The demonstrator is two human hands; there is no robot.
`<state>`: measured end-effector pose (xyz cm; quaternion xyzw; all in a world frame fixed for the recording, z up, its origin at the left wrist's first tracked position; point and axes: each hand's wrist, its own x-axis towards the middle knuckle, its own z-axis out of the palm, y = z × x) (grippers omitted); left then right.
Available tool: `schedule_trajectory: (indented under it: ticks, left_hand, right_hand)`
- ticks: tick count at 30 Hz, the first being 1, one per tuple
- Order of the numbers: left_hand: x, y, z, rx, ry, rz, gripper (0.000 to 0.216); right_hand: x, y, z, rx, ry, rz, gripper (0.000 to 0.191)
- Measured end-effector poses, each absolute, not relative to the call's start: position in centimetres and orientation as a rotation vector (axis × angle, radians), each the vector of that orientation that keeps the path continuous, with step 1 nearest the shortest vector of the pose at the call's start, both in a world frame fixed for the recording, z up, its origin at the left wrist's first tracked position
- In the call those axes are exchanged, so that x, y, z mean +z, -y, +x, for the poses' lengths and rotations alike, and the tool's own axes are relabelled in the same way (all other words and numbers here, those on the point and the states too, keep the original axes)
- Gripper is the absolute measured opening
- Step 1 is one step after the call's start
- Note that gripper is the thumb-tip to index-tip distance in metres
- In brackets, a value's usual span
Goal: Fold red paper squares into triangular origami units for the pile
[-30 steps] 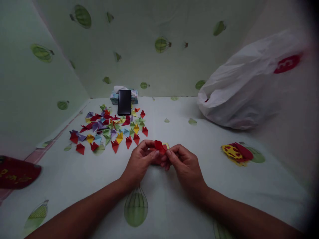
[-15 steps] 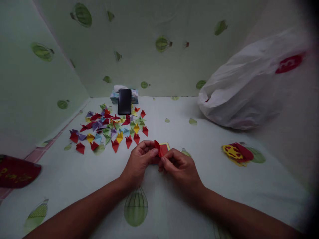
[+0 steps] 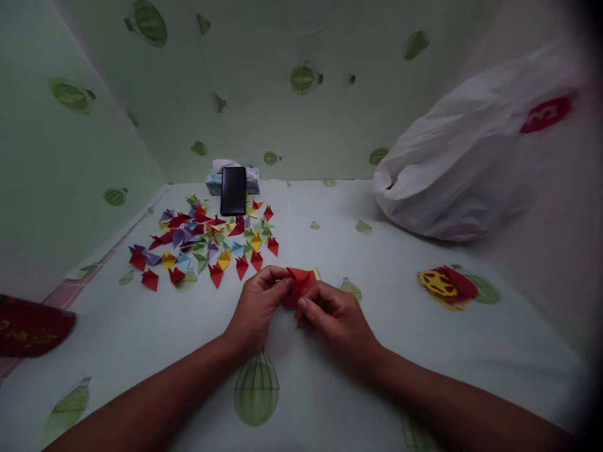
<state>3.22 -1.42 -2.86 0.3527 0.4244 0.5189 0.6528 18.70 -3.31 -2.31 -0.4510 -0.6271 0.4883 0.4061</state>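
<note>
A partly folded piece of red origami paper (image 3: 300,280) is pinched between my two hands at the middle of the surface. My left hand (image 3: 261,301) grips its left side with thumb and fingers. On the right side, the fingertips of my right hand (image 3: 332,311) close on its lower edge. Behind the red paper, a yellow-edged sheet or stack (image 3: 316,274) shows only at its corner. Several small folded paper cranes (image 3: 207,235) in red, yellow, green, blue and purple lie spread beyond my left hand.
A black phone (image 3: 233,191) leans on a tissue box (image 3: 214,183) behind the cranes. At the right stands a white plastic bag (image 3: 452,169), with red and yellow cut-outs (image 3: 447,285) in front of it. A dark red object with yellow lettering (image 3: 35,326) lies at far left.
The red paper has turned so a broader face shows between my hands. My right hand has shifted slightly left. The whole view has moved a little.
</note>
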Motion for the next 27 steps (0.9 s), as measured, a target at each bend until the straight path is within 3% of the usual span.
schedule_trajectory:
  ticks: [9,16,22,27]
  left_hand:
    - [-2.3,1.6,3.0,1.039,-0.984,0.964,0.017]
    - [-2.1,1.0,2.8,1.182,-1.159,1.049,0.016]
    - [-2.2,1.0,2.5,1.154,-1.193,1.155,0.016]
    - [-2.2,0.9,2.5,1.096,-1.208,1.163,0.017]
  right_hand:
    - [-2.4,2.8,18.8,1.415,1.569,-1.107,0.023]
    - [-1.0,-0.7,22.0,0.819,1.521,-1.406,0.025]
    - [-0.6,-2.5,23.9,0.762,1.901,-1.686,0.01]
    - [-0.2,-2.5,24.2,0.831,2.159,-1.701,0.028]
